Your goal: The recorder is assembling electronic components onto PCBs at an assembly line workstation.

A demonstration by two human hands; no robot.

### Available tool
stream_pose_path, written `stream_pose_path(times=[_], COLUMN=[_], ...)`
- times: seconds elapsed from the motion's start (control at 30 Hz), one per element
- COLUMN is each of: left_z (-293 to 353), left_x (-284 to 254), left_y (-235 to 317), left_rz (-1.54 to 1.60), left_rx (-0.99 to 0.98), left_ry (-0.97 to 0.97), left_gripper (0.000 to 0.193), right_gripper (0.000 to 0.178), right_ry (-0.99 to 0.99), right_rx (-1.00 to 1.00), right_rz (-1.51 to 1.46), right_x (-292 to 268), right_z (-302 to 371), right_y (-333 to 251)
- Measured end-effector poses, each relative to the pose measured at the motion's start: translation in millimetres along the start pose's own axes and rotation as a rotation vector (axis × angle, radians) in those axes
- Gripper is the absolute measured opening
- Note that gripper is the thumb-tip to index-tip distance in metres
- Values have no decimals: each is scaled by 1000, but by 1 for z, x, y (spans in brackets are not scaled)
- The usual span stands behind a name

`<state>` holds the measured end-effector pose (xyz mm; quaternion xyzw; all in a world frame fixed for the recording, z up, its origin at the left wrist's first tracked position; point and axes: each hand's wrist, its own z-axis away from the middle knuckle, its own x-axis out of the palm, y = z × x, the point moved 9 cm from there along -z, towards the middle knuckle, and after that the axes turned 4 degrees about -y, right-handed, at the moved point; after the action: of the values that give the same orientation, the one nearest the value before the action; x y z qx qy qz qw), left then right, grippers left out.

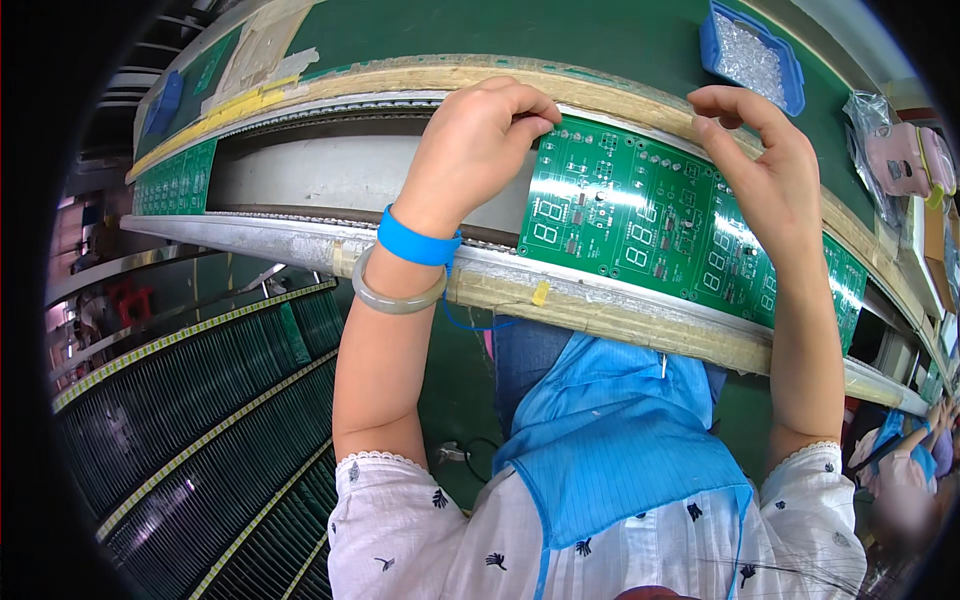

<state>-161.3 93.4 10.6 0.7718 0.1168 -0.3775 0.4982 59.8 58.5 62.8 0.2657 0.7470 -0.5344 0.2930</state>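
A green circuit board (610, 205) with white digit outlines and small parts lies across the rails in front of me. At its far left corner is my left hand (488, 140), thumb and forefinger pinched together; anything between them is too small to make out. My right hand (768, 150) is over the far edge of the board, right of its middle. Its thumb and curled fingers come close together, and what they hold, if anything, cannot be made out. A blue band (418, 240) and a pale bangle (385, 288) circle my left wrist.
A blue bin (795, 75) of small clear parts stands on the green bench (420, 30) at the far right, near a pink case (905, 160). Another board (175, 180) sits left on the rails. Racks of boards (200, 410) stand lower left. Someone else is at the right edge.
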Motion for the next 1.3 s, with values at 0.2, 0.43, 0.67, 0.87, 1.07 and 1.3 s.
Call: stream_pose_path(times=[0.2, 0.43, 0.67, 0.87, 1.07, 1.3], left_z=[1, 1, 1, 0, 0, -2], left_x=[-1, -2, -1, -1, -4, -2], left_y=[-2, -4, -5, -3, 7, 18], left_rz=[8, -27, -55, -66, -130, -232], left_rx=[-26, -62, -90, -71, -1, 96], left_ry=[-7, 13, 1, 0, 18, 11], left_gripper=[13, 17, 17, 17, 16, 11], right_gripper=[26, 26, 26, 26, 26, 26], right_ry=[0, 11, 10, 17, -2, 1], right_rx=[9, -8, 19, 29, 62, 133], right_rz=[-12, -16, -46, -43, -64, -64], right_x=[0, 0, 1, 0, -1, -8], right_z=[1, 1, 2, 3, 4, 4], right_y=[2, 6, 11, 13, 16, 21])
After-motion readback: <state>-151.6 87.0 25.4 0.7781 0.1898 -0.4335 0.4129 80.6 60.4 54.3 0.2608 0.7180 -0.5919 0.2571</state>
